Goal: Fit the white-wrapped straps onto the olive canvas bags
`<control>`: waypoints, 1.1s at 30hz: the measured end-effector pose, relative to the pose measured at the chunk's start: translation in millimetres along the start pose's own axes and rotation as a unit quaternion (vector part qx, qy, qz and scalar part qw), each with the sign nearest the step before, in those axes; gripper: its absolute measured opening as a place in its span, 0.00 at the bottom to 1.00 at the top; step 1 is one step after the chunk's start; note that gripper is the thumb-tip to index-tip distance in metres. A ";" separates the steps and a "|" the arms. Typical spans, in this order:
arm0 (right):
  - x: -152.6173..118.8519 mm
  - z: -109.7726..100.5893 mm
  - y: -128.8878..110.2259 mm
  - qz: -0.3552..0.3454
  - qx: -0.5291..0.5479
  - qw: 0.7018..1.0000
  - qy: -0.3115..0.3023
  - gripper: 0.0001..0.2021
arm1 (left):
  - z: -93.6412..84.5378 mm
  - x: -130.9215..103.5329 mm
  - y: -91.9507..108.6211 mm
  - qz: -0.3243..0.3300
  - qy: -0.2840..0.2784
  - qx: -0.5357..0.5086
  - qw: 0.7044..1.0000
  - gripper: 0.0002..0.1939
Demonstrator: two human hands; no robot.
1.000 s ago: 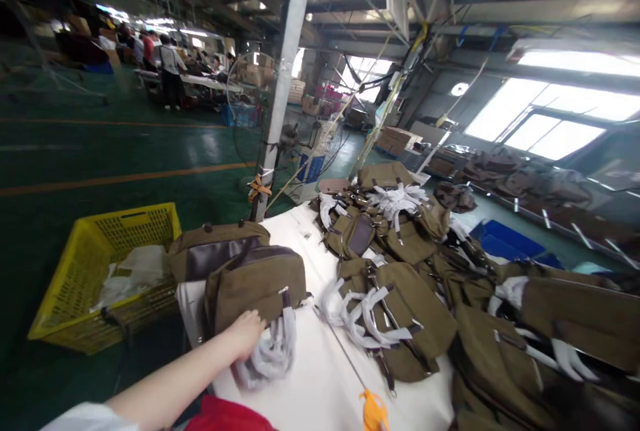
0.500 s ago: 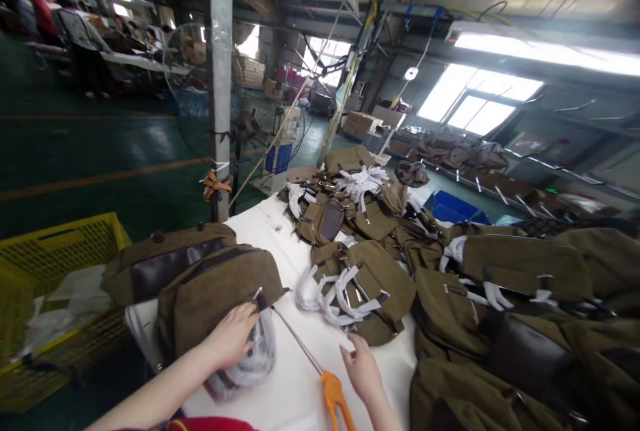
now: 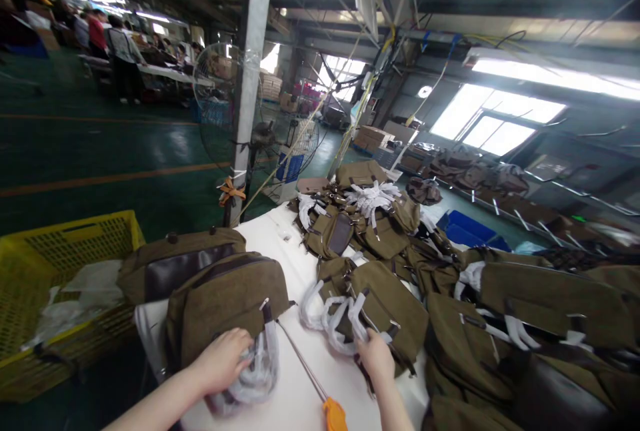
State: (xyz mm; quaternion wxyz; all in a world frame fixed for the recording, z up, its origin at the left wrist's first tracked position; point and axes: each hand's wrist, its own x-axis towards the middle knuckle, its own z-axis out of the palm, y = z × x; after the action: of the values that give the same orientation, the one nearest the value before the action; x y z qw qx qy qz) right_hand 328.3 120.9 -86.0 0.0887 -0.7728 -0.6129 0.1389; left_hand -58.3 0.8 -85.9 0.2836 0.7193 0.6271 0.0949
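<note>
My left hand (image 3: 227,359) is closed around the plastic-wrapped handles (image 3: 263,367) of an olive canvas bag (image 3: 225,304) standing at the table's left edge. My right hand (image 3: 376,356) has its fingers closed on a white-wrapped handle (image 3: 356,317) of another olive bag (image 3: 395,304), which lies in the middle of the table. Between the two hands, a tool with an orange handle (image 3: 334,414) and a long thin metal shaft lies on the white tabletop (image 3: 295,377). The bottom frame edge cuts off part of its handle.
Behind the left bag sits another olive bag with a dark panel (image 3: 183,264). A yellow crate (image 3: 75,224) holding clear plastic stands at the left. Olive bags are heaped at the back (image 3: 375,217) and right (image 3: 550,297). A metal post (image 3: 255,84) and a fan (image 3: 215,97) rise beyond the table.
My right hand has moved forward from beside the middle bag and taken hold of its wrapped handle. The left hand stays at the left bag's handles. The whole view has shifted slightly.
</note>
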 end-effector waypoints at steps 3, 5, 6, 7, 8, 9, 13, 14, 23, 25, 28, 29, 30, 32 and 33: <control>-6.4 -60.9 4.0 0.005 -0.005 0.999 0.053 0.22 | -3.3 4.3 5.6 0.034 0.021 -0.022 0.999 0.14; -21.9 -108.0 3.2 -0.018 0.002 0.994 0.106 0.22 | -11.1 9.6 17.3 0.067 0.046 -0.045 0.996 0.13; -33.9 -131.2 1.0 -0.051 0.011 0.990 0.135 0.20 | -17.6 12.1 25.6 0.088 0.068 -0.058 0.992 0.13; -48.4 -152.8 -2.5 -0.093 0.017 0.984 0.150 0.17 | -26.1 14.1 35.5 0.112 0.099 -0.071 0.986 0.13; -64.4 -172.0 -7.2 -0.137 0.023 0.979 0.150 0.14 | -36.3 15.5 46.6 0.139 0.139 -0.084 0.977 0.12; -81.0 -187.8 -12.8 -0.177 0.030 0.973 0.144 0.12 | -48.1 16.2 58.6 0.167 0.185 -0.096 0.964 0.12; -136.0 -212.5 -38.1 -0.315 0.057 0.943 0.088 0.09 | -98.1 17.2 107.0 0.249 0.315 -0.127 0.907 0.12; -144.4 -210.1 -43.9 -0.345 0.054 0.934 0.077 0.07 | -107.4 19.1 116.5 0.258 0.302 -0.127 0.909 0.12; -156.8 -172.7 -55.2 -0.408 0.023 0.905 0.116 0.10 | -62.2 55.7 116.6 0.273 -0.537 -0.270 0.751 0.25; -154.4 -170.1 -51.5 -0.408 0.028 0.903 0.135 0.10 | -42.8 49.9 114.8 0.255 -0.551 -0.290 0.740 0.26; -154.2 -166.7 -49.6 -0.413 0.028 0.898 0.150 0.09 | -23.3 36.9 117.4 0.211 -0.558 -0.278 0.753 0.26; -154.6 -166.0 -49.6 -0.415 0.033 0.896 0.153 0.09 | -19.2 33.7 118.5 0.187 -0.556 -0.279 0.760 0.27; -155.1 -165.6 -49.4 -0.416 0.039 0.895 0.158 0.09 | -16.2 31.5 119.1 0.162 -0.534 -0.300 0.773 0.27; -156.0 -165.7 -47.3 -0.409 0.052 0.894 0.174 0.09 | -13.2 30.9 118.9 0.125 -0.438 -0.390 0.800 0.26; -156.5 -166.1 -45.3 -0.400 0.055 0.896 0.182 0.08 | -13.0 32.4 117.9 0.118 -0.376 -0.444 0.804 0.26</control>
State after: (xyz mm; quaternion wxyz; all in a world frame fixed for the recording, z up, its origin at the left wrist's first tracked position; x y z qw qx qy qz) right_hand 307.3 -15.1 101.6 0.2891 -0.4680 -0.8349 -0.0185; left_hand 41.7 29.3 -20.2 0.7725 0.5621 0.2708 0.1178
